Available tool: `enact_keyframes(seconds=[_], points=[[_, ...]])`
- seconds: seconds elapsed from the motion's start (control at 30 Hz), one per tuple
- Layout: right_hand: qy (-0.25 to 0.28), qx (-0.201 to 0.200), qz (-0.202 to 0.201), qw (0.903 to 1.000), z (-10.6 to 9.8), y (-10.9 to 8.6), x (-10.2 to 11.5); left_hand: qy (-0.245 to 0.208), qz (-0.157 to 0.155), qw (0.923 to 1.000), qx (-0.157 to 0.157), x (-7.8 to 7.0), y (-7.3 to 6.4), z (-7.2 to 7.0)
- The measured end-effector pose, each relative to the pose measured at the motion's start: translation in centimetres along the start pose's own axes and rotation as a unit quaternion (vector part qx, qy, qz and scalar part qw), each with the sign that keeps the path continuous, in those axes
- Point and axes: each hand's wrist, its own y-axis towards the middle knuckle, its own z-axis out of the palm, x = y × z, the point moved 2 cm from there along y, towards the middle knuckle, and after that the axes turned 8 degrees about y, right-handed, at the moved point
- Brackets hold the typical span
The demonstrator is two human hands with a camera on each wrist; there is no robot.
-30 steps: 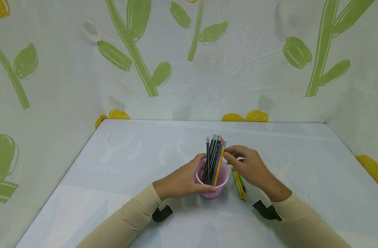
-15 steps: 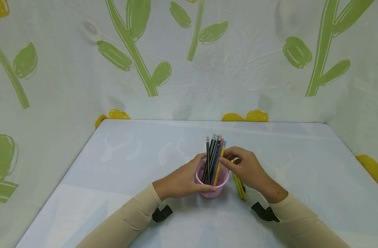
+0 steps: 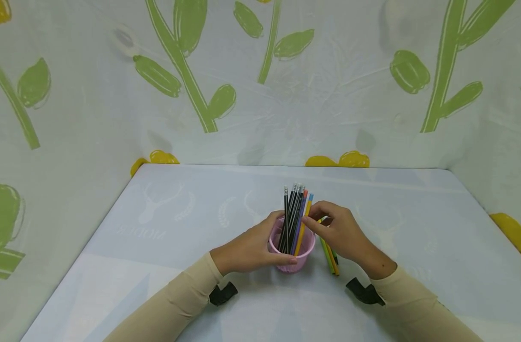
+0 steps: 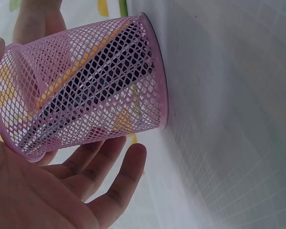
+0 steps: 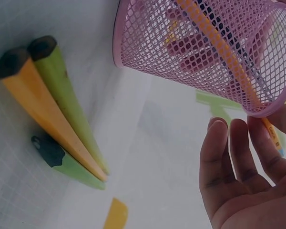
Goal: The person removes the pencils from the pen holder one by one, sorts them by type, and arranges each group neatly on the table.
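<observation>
A pink mesh pencil cup (image 3: 295, 267) stands upright on the table, holding several black pencils (image 3: 286, 209), a purple one and a yellow-orange pencil (image 3: 301, 235) with a blue end. My left hand (image 3: 248, 247) grips the cup from the left, thumb along the near rim and fingers round the far side. On the right, my right hand (image 3: 339, 233) pinches the upper part of the yellow-orange pencil between thumb and index finger, while its other fingers stay loosely bent beside the rim in the right wrist view. The mesh shows the pencils slanting inside the cup (image 4: 86, 86).
Just right of the cup lie loose pencils: an orange one (image 5: 50, 107), a light green one (image 5: 69, 95) and a darker green one (image 5: 78, 171). The right hand partly covers them in the head view. A patterned cloth wall (image 3: 320, 109) rises behind the table (image 3: 217, 190).
My right hand has moved left from beside the cup onto the yellow-orange pencil, and that pencil's top has shifted slightly right. The left hand and cup have stayed in place.
</observation>
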Motion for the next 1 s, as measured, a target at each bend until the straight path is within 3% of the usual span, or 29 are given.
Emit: enact_keyframes(seconds=[0.27,0.6,0.83,1.0], points=[[-0.001,-0.008,-0.001,1.0000,-0.3,0.0,0.4,0.005,0.000,1.0000,-0.002,0.0,0.0,-0.1],[0.060,-0.003,0.012,0.9981,-0.7,-0.1,0.9,0.006,-0.006,1.0000,0.001,-0.1,0.1,0.0],[0.095,0.002,0.002,0.9955,-1.1,-0.1,1.2,0.013,-0.016,0.9998,0.001,0.0,0.1,0.0],[0.115,-0.023,-0.026,0.9928,-1.5,-0.1,1.4,0.015,-0.014,0.9998,0.000,0.1,0.1,0.0]])
